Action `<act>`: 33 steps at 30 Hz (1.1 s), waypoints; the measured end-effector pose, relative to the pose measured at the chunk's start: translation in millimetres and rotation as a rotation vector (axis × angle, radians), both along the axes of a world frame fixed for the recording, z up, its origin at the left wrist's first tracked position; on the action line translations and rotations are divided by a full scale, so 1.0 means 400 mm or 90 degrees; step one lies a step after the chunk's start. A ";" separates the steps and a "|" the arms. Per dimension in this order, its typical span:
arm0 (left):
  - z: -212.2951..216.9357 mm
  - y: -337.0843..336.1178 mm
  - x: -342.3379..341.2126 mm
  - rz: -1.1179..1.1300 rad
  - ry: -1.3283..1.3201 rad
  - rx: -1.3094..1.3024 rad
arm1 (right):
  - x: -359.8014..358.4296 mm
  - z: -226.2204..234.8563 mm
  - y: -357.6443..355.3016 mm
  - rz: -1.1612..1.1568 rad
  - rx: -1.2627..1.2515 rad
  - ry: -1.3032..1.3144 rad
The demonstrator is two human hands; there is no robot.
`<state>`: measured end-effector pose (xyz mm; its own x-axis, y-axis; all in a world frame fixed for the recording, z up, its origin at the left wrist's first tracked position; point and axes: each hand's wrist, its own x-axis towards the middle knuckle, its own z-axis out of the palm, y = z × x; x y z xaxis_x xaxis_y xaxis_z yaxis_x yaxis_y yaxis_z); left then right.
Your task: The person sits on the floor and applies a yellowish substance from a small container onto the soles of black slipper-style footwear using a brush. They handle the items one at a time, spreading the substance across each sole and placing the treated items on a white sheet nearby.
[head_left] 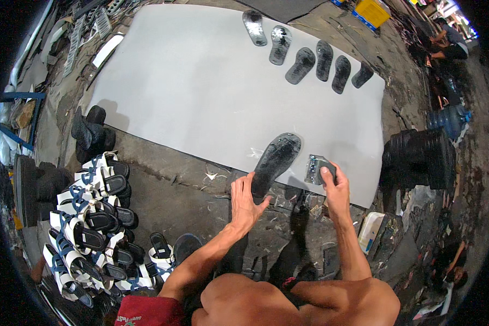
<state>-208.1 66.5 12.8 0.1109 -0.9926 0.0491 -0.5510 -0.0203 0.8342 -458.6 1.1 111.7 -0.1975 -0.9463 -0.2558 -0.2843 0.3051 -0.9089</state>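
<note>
A black shoe sole (277, 157) lies at the near edge of a large pale grey sheet (201, 81), its heel end jutting over that edge. My left hand (246, 204) grips this heel end, fingers along its left side and thumb below on the right. To the right of the sole, my right hand (336, 187) is closed around a flat dark piece with a glossy, wet-looking end (314, 169), held low over the sheet. Farther back on the sheet, several black soles (300, 66) lie in a loose row, some shining.
White and blue sandals (95, 228) are heaped at the lower left. Black soles are piled by the sheet's left corner (92, 133), with a tall dark stack (418, 159) at right. A yellow crate (371, 13) stands behind; another person (451, 42) sits far right.
</note>
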 end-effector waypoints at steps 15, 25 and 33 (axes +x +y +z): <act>-0.019 0.065 0.001 0.026 -0.067 0.065 | 0.140 -0.151 -0.102 0.083 -0.153 0.354; -0.039 0.074 0.005 0.013 -0.066 0.055 | 0.183 -0.137 -0.245 0.543 -0.306 0.495; -0.051 0.076 0.007 0.025 -0.034 0.040 | 0.034 -0.132 -0.212 0.492 -0.298 0.526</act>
